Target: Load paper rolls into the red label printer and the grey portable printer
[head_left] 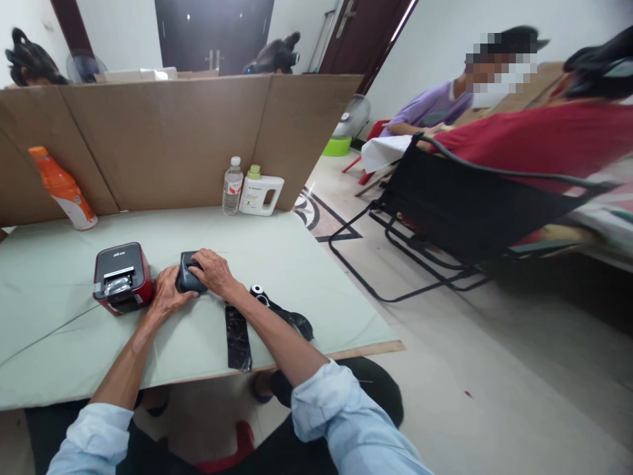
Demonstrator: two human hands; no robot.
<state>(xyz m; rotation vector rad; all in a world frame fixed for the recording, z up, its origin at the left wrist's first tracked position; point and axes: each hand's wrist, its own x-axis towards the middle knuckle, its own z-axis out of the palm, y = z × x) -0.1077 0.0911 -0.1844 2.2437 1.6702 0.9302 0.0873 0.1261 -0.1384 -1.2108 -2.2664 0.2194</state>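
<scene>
A small dark grey box-shaped device (190, 280) rests on the table between both hands. My left hand (168, 293) is closed against its left side, the thumb along the near edge. From the right, my right hand (212, 270) grips its top with bent fingers, hiding part of it. To the left of my left hand stands a black-and-red printer (124, 277) with a shiny dark piece at its front slot. Beneath and beside my right forearm lie a black shiny strip (239, 340) and a dark bundle (297, 323) next to a small white-ended roll (256, 290).
A cardboard screen (173, 145) closes off the table's back. Against it stand a tilted orange bottle (66, 191), a clear water bottle (232, 188) and a white jug (262, 196). Beyond the table's right edge are a black folding chair (445, 204) and seated people.
</scene>
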